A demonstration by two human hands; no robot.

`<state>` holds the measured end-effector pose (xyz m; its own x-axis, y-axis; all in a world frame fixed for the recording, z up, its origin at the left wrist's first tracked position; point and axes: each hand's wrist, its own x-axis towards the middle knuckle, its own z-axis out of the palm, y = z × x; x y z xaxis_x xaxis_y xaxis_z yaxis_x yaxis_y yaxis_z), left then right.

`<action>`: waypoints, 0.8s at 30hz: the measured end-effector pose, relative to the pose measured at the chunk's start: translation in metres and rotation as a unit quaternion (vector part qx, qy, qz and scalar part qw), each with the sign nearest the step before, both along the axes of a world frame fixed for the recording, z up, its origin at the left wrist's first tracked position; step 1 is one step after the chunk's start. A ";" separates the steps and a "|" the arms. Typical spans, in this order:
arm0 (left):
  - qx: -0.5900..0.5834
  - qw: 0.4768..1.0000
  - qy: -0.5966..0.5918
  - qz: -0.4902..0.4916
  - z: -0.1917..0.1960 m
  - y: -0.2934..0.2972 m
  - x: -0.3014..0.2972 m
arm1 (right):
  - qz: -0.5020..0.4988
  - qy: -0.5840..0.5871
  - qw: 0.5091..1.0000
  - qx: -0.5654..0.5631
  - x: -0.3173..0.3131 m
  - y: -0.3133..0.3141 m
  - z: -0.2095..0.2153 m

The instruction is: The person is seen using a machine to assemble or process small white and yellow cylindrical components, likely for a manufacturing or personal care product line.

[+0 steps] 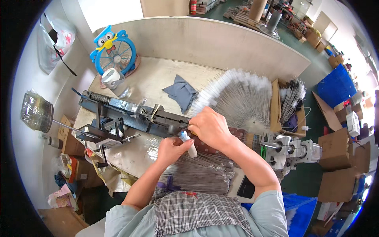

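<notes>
My left hand (170,151) is closed around a small white cylinder with a bluish end (192,150), just below the long black metal fixture (136,117). Its kind is not clear. Above it and to the right, my right hand (209,125) has its fingers pinched together at the fixture's right end. Whatever lies between those fingertips is too small or hidden. Under my hands lies a thick bundle of thin metal wires (201,173). Beyond my right hand spreads a big fan of wire-stemmed brushes with white tips (244,94).
A grey cloth (181,93) lies behind the fixture, near a blue cartoon fan (115,55) and a white tape roll (112,78). To the right stand a cardboard box of brushes (275,106) and a metal mechanism (290,149). A phone (245,187) rests at the near edge.
</notes>
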<state>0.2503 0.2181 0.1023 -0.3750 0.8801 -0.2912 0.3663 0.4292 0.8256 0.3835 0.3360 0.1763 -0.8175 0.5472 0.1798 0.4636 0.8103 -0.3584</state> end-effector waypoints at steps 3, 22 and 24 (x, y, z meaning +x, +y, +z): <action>0.026 0.998 -0.059 0.010 -0.008 -0.002 0.010 | 0.017 0.163 0.985 0.058 0.023 -0.005 0.004; 0.198 0.819 -0.507 0.184 -0.049 -0.073 -0.094 | 0.013 0.083 0.995 -0.060 0.042 -0.030 -0.053; 0.138 0.808 -0.459 0.343 -0.039 -0.086 -0.103 | 0.007 0.085 0.992 -0.093 0.041 -0.033 -0.048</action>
